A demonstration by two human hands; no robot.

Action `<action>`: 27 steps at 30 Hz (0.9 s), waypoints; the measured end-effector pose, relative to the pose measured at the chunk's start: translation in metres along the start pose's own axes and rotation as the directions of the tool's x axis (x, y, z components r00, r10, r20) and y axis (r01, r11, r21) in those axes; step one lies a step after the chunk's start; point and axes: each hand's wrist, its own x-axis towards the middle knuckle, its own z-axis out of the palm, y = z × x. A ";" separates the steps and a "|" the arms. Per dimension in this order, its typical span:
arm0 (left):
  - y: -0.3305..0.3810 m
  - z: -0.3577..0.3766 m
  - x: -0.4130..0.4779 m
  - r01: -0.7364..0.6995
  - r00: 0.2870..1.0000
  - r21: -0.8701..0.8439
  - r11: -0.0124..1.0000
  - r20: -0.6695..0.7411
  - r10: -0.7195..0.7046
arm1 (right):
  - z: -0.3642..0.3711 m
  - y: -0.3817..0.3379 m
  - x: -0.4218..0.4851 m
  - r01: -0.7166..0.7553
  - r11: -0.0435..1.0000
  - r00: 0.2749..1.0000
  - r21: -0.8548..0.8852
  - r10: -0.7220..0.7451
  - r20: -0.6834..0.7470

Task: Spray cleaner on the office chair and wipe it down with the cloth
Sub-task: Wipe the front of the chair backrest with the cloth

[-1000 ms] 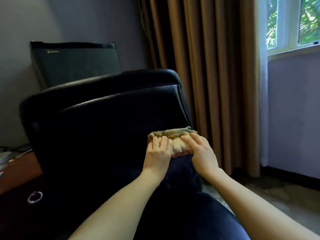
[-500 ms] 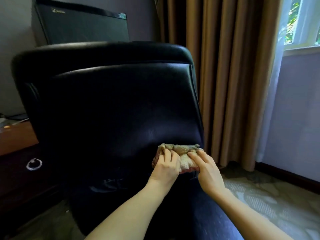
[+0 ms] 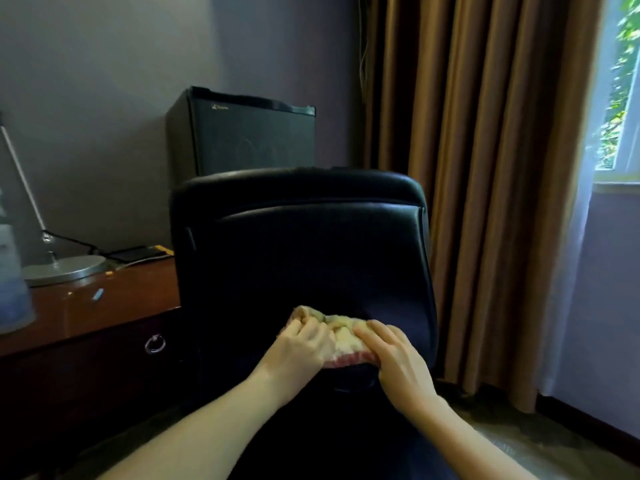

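Observation:
The black leather office chair (image 3: 311, 244) stands in front of me with its backrest facing me. A bunched yellowish cloth (image 3: 343, 332) with a reddish lower edge lies against the lower part of the backrest. My left hand (image 3: 301, 348) grips the cloth's left side with bent fingers. My right hand (image 3: 394, 358) presses on its right side with straight fingers. No spray bottle is clearly in view.
A brown wooden desk (image 3: 114, 306) with a ring-pull drawer (image 3: 154, 344) stands left of the chair, carrying a lamp base (image 3: 64, 268) and a pale translucent container (image 3: 10, 282). A black cabinet (image 3: 249, 140) is behind the chair. Brown curtains (image 3: 485, 168) and a window (image 3: 623, 81) are on the right.
Both hands have slid the cloth down the backrest from its upper right part to its lower part. The view has pulled back, and the desk now shows.

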 end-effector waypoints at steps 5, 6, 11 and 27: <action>-0.116 -0.064 -0.008 0.194 0.974 0.100 0.976 -0.139 -0.180 | -0.055 -0.076 0.083 0.159 0.986 0.979 -0.041 -0.163 -0.121; -0.136 -0.071 -0.011 0.234 0.963 0.101 0.967 -0.164 -0.216 | -0.063 -0.091 0.098 0.185 0.982 0.971 -0.042 -0.189 -0.144; -0.189 -0.072 -0.037 0.363 0.927 0.051 0.930 -0.118 -0.356 | -0.062 -0.137 0.142 0.274 0.960 0.951 -0.065 -0.280 -0.132; -0.090 0.012 -0.072 0.579 0.766 -0.314 0.752 -0.105 -0.634 | 0.039 -0.107 0.083 0.123 0.990 0.992 0.075 -0.121 -0.033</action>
